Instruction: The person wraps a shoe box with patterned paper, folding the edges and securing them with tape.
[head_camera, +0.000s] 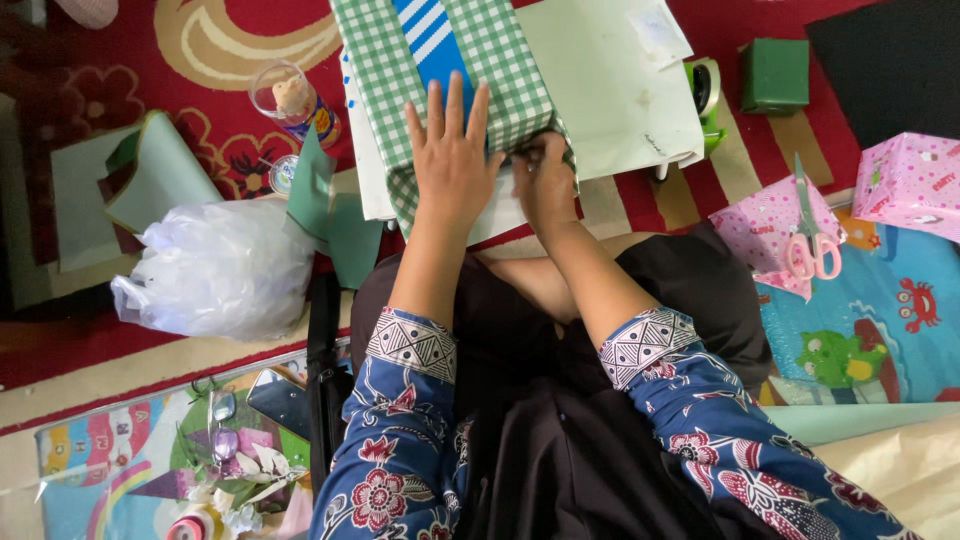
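Blue flowery sleeves (400, 470) sit closest to the camera, with dark cloth over the person's lap between them. Both arms reach forward to a box (450, 60) lying on the floor, on the red patterned carpet (200, 110) just past the knees.

Green and white checked paper (385, 70) is wrapped over the box. It comes up from both sides, and a strip in the middle is bare. That strip is bright blue with white slanted stripes. Under the box lies a big pale green sheet (610, 90), flat on the carpet.

The left hand (452, 160) is spread flat with its fingers wide apart. It presses down on the top of the box and grips nothing. The right hand (545, 180) is curled at the near edge of the box, and its fingers pinch the checked paper where it folds at the corner.

On the left side sits a puffy white plastic bag (220, 265). Near it lie cut bits of green paper and a clear plastic cup (285, 95). On the right side, pink-handled scissors (812, 240) rest on a pink paper piece. A green tape holder (705, 95) stands just beside the pale sheet, and a small green box (775, 75) sits near it. A pink wrapped box (910, 180) lies at the far right edge.
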